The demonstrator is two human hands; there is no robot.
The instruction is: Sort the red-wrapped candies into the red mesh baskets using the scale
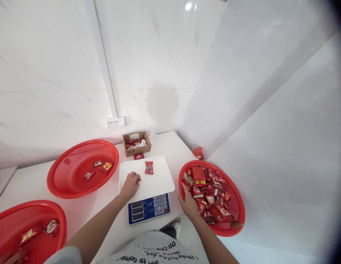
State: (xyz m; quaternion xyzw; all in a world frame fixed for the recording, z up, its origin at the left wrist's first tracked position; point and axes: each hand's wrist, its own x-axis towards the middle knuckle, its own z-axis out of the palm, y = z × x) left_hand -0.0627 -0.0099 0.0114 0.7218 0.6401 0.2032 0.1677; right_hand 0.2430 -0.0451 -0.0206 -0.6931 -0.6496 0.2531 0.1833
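My left hand (131,185) rests over the white pan (156,185) of a digital scale, its fingers curled. A bit of red shows at the fingertips; what it belongs to is hidden. One red-wrapped sweet (149,168) lies on the pan, apart from the hand. Below the pan is the scale's blue panel (148,208) with keys and dark displays. At the right, my right hand (190,202) grips the near-left rim of a red plastic basket (238,205). Many red-wrapped sweets and packets (211,192) fill this basket, which tilts at the table's right edge.
Two more red baskets stand left: the farther basket (56,179) holds several packets, the nearer basket (59,211) some more. Another person's hand (18,255) reaches into the nearer one. A small cardboard box (140,149) of packets sits by the wall, below a socket (115,122).
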